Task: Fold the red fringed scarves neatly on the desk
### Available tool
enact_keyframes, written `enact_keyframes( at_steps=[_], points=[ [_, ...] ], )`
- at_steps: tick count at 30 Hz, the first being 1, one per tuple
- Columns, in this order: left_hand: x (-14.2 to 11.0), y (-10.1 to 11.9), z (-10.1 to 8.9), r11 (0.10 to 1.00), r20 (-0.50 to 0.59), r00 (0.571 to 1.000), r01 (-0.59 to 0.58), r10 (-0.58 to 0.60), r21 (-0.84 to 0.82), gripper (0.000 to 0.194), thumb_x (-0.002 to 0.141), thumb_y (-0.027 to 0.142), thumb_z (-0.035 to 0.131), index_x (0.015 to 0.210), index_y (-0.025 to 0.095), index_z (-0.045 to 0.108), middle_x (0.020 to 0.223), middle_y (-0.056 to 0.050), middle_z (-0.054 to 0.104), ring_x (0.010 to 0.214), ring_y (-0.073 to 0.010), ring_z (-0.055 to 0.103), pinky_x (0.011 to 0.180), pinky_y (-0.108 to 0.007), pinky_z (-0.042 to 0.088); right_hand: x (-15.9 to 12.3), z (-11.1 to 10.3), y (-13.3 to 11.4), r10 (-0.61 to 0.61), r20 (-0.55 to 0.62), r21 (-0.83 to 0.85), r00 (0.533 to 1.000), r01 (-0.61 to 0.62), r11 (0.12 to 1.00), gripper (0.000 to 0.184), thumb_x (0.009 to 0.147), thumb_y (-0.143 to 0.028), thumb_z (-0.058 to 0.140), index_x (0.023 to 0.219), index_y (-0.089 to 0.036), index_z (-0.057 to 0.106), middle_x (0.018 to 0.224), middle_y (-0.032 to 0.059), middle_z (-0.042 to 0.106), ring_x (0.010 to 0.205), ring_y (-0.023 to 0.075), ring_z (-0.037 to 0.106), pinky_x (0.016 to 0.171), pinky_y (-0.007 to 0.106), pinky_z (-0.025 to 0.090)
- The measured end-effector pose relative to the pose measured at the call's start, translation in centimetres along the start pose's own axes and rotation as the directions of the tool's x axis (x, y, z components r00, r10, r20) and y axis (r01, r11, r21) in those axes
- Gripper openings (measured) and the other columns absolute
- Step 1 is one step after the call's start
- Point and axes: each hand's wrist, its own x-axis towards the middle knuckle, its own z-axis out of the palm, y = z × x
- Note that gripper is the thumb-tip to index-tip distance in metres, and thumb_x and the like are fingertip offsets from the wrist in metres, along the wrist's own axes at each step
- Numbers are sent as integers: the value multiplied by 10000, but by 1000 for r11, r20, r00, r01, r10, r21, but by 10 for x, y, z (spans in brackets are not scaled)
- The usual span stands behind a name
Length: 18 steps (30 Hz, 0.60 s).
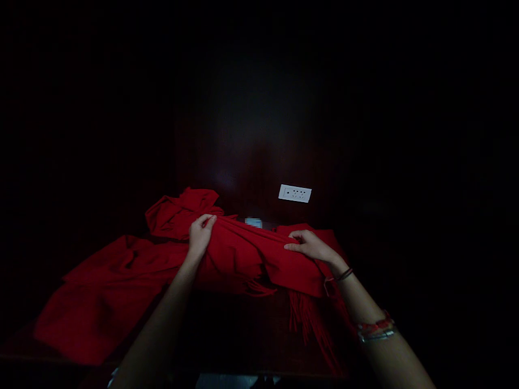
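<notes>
A red fringed scarf (243, 248) is stretched between my two hands above a dark surface. My left hand (200, 233) pinches its upper edge between thumb and fingers. Farther right, my right hand (308, 244) grips the same upper edge, its thumb and forefinger closed on the cloth. Red tassels (298, 316) hang down below the right part of the scarf. To the left of my left hand, more red cloth (109, 292) lies spread and wrinkled, and a bunched red heap (182, 208) sits behind it. Where one piece ends and another begins I cannot tell.
A white socket plate (295, 193) is set in the dark back wall. In front of that wall, behind the scarf, lies a small pale blurred item (253, 222). The surface's front edge (48, 359) runs along the bottom. Most of the surroundings are too dark to make out.
</notes>
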Motion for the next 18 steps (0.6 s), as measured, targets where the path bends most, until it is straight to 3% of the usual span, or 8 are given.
enact_keyframes(
  at_steps=[6, 11, 13, 15, 16, 18],
  points=[
    [7, -14, -35, 953, -276, 952, 199, -133, 226, 257, 739, 369, 396, 782, 170, 555, 863, -96, 580, 864, -294, 498, 741, -423, 349, -19, -40, -24, 7, 64, 35, 998, -9, 999, 250, 648, -379, 578, 740, -147, 557, 697, -6, 543, 618, 110, 475, 553, 215, 355],
    [8, -31, -61, 824, -471, 840, 455, -271, 337, 309, 773, 331, 307, 919, 168, 525, 930, -155, 535, 885, -329, 493, 676, -478, 369, -43, -76, -23, 131, -74, 117, 989, -122, 986, 230, 590, -345, 628, 630, -159, 499, 542, -45, 448, 493, 72, 409, 468, 196, 316],
    [6, -32, -55, 797, -389, 895, 395, -220, 457, 279, 763, 286, 331, 886, 137, 533, 901, -168, 535, 881, -332, 494, 670, -478, 378, -51, -81, -14, 175, -184, 169, 967, -145, 975, 240, 611, -356, 607, 611, -167, 459, 496, -67, 378, 447, 55, 356, 438, 186, 282],
    [1, -25, -38, 810, -186, 976, 197, -110, 552, 232, 740, 246, 375, 827, 117, 548, 875, -166, 541, 884, -321, 491, 699, -468, 374, -53, -71, -5, 205, -255, 198, 945, -156, 968, 253, 629, -379, 584, 622, -171, 440, 493, -72, 360, 435, 51, 339, 428, 186, 271],
    [-2, -19, -28, 821, -81, 995, 89, -53, 564, 211, 727, 234, 396, 806, 120, 555, 871, -156, 545, 887, -306, 490, 723, -456, 370, -51, -60, -2, 208, -264, 199, 942, -158, 967, 256, 636, -389, 573, 631, -169, 442, 505, -66, 378, 443, 54, 351, 433, 190, 280],
    [-8, -4, -9, 852, 112, 993, -97, 46, 515, 173, 711, 227, 425, 770, 146, 566, 844, -107, 564, 857, -244, 510, 763, -378, 376, -42, -28, 1, 187, -204, 161, 961, -155, 975, 251, 636, -385, 573, 636, -158, 465, 536, -44, 430, 484, 70, 400, 473, 207, 325]
  ],
)
